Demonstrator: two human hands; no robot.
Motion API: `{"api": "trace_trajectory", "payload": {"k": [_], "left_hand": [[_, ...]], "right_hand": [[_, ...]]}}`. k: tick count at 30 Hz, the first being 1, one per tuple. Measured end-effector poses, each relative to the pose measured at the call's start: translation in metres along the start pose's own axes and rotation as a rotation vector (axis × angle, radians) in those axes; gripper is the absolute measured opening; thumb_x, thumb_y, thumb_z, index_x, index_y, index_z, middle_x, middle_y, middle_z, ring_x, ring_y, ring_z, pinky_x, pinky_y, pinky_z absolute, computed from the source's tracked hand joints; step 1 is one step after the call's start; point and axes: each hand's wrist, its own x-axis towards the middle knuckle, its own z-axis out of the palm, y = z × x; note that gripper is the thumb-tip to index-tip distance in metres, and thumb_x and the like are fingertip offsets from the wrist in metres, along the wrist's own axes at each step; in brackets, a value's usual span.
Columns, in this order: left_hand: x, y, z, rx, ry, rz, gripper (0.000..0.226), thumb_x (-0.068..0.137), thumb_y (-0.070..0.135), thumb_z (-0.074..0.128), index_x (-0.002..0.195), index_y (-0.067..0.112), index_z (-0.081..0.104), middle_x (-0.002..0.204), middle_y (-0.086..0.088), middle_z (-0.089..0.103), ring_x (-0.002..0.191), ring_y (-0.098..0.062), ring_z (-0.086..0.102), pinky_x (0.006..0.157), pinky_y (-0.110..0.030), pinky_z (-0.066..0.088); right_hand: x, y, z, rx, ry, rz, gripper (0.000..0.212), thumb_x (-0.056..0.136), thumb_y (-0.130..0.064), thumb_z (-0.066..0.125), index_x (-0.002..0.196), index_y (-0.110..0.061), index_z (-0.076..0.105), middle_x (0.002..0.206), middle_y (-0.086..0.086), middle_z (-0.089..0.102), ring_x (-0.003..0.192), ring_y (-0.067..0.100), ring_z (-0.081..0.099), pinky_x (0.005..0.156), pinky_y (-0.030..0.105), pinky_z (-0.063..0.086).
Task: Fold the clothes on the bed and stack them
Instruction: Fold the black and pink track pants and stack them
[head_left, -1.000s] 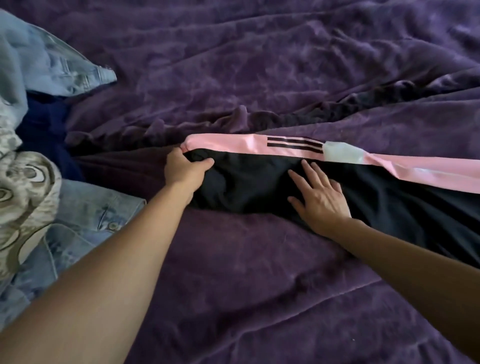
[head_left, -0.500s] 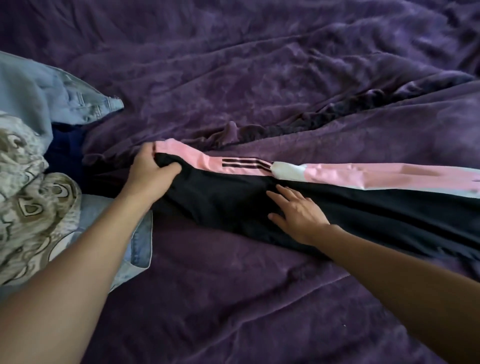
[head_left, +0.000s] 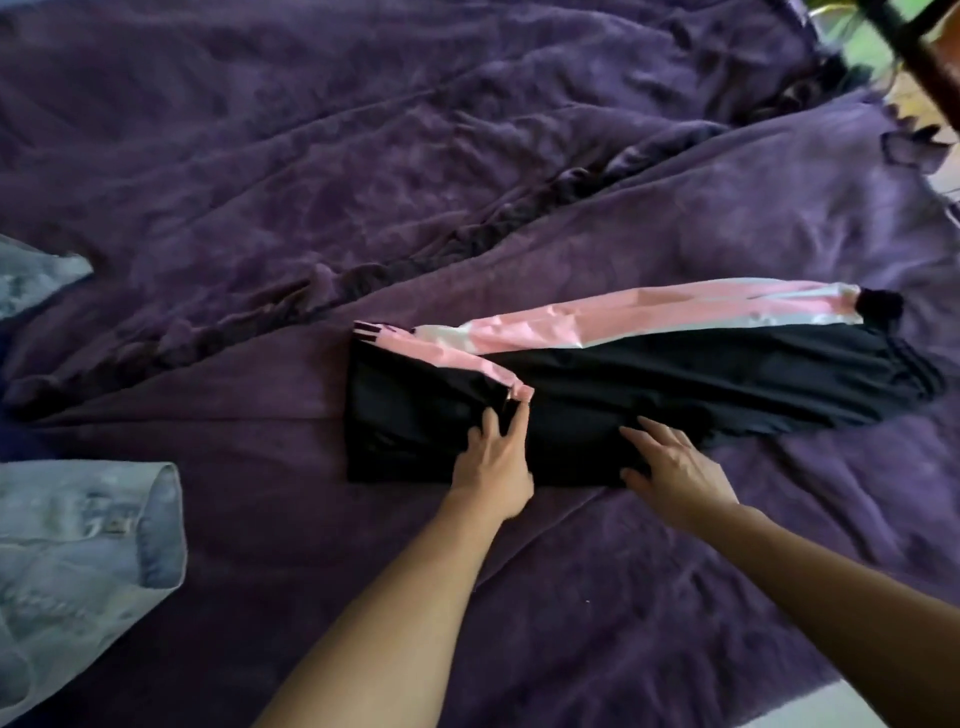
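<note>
Purple plush-covered bed (head_left: 467, 156), surface rumpled, one ridge running diagonally. Lying on it: black track trousers with pink-and-white side stripe (head_left: 701, 384), part-folded, centre-right. Pale blue denim garment (head_left: 78, 545), left edge.

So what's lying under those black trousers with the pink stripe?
The purple blanket shows all round the trousers, so they seem to lie straight on it. Their left end is folded over onto themselves. Anything the fabric covers cannot be seen.
</note>
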Motion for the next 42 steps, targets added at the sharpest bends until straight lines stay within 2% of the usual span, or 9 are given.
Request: {"api": "trace_trajectory", "payload": {"k": [3, 7, 12, 17, 21, 25, 30, 35, 42], "left_hand": [[0.000, 0.010, 0.014, 0.116, -0.040, -0.056, 0.075, 0.089, 0.022, 0.055, 0.150, 0.025, 0.012, 0.156, -0.017, 0.005, 0.133, -0.036, 0.027, 0.102, -0.046, 0.037], [-0.005, 0.043, 0.007, 0.199, 0.099, -0.037, 0.045, 0.089, 0.023, 0.053, 0.132, 0.019, 0.040, 0.147, -0.013, 0.026, 0.124, -0.031, 0.038, 0.097, -0.042, 0.036], [0.008, 0.112, 0.009, 0.173, 0.192, 0.090, 0.043, 0.095, 0.030, 0.045, 0.137, 0.020, 0.037, 0.146, -0.009, 0.029, 0.126, -0.029, 0.036, 0.100, -0.041, 0.032], [0.038, 0.163, 0.042, 0.180, 0.172, 0.053, 0.052, 0.098, 0.034, 0.041, 0.146, 0.023, 0.025, 0.154, -0.012, 0.018, 0.135, -0.031, 0.027, 0.105, -0.043, 0.029], [0.052, 0.185, 0.074, 0.222, 0.124, -0.052, 0.057, 0.098, 0.035, 0.040, 0.149, 0.021, 0.018, 0.156, -0.012, 0.014, 0.140, -0.034, 0.019, 0.108, -0.045, 0.028], [0.056, 0.191, 0.081, 0.251, 0.128, -0.100, 0.059, 0.097, 0.035, 0.042, 0.149, 0.021, 0.019, 0.156, -0.011, 0.013, 0.142, -0.033, 0.017, 0.109, -0.045, 0.027], [0.044, 0.190, 0.061, 0.223, 0.087, -0.089, 0.051, 0.095, 0.034, 0.046, 0.143, 0.022, 0.030, 0.148, -0.008, 0.028, 0.131, -0.028, 0.034, 0.102, -0.040, 0.034], [0.016, 0.168, 0.034, 0.163, 0.125, -0.168, 0.044, 0.096, 0.032, 0.044, 0.137, 0.019, 0.040, 0.137, -0.007, 0.039, 0.122, -0.025, 0.042, 0.098, -0.038, 0.039], [-0.020, 0.078, 0.000, 0.162, 0.246, -0.266, 0.043, 0.094, 0.031, 0.046, 0.135, 0.018, 0.045, 0.132, -0.007, 0.042, 0.115, -0.024, 0.045, 0.093, -0.036, 0.042]], "right_hand": [[-0.004, 0.023, 0.001, 0.058, 0.063, -0.029, 0.053, 0.090, -0.036, 0.059, 0.140, -0.028, 0.045, 0.150, -0.006, 0.037, 0.138, 0.015, 0.032, 0.096, 0.037, 0.045], [-0.009, 0.077, -0.027, 0.093, 0.294, -0.014, 0.042, 0.083, -0.021, 0.069, 0.123, -0.015, 0.062, 0.122, 0.006, 0.060, 0.114, 0.032, 0.054, 0.081, 0.042, 0.052], [0.014, 0.177, -0.076, 0.059, 0.453, 0.207, 0.050, 0.080, -0.023, 0.071, 0.126, -0.009, 0.057, 0.128, 0.019, 0.053, 0.116, 0.042, 0.046, 0.088, 0.054, 0.046], [0.042, 0.252, -0.097, 0.276, 0.322, 0.508, 0.076, 0.083, -0.049, 0.064, 0.145, -0.020, 0.031, 0.149, 0.014, 0.033, 0.136, 0.037, 0.031, 0.105, 0.054, 0.031], [0.062, 0.282, -0.096, 0.455, 0.220, 0.528, 0.086, 0.077, -0.055, 0.070, 0.144, -0.015, 0.034, 0.138, 0.016, 0.049, 0.126, 0.036, 0.047, 0.101, 0.044, 0.040], [0.066, 0.293, -0.115, 0.935, 0.156, 0.529, 0.049, 0.072, -0.042, 0.080, 0.108, -0.009, 0.068, 0.086, 0.005, 0.069, 0.075, 0.023, 0.066, 0.061, 0.025, 0.052], [0.049, 0.283, -0.157, 1.250, 0.091, 0.401, 0.032, 0.075, -0.025, 0.079, 0.098, -0.004, 0.070, 0.080, 0.011, 0.068, 0.061, 0.021, 0.064, 0.060, 0.030, 0.052], [0.023, 0.204, -0.198, 1.048, 0.224, 0.068, 0.014, 0.081, -0.015, 0.074, 0.092, -0.015, 0.065, 0.076, 0.001, 0.067, 0.059, 0.003, 0.064, 0.052, 0.019, 0.049], [0.026, 0.058, -0.167, 0.414, 0.210, -0.097, 0.043, 0.085, -0.039, 0.065, 0.116, -0.014, 0.050, 0.108, 0.015, 0.066, 0.101, 0.037, 0.060, 0.078, 0.040, 0.047]]}}
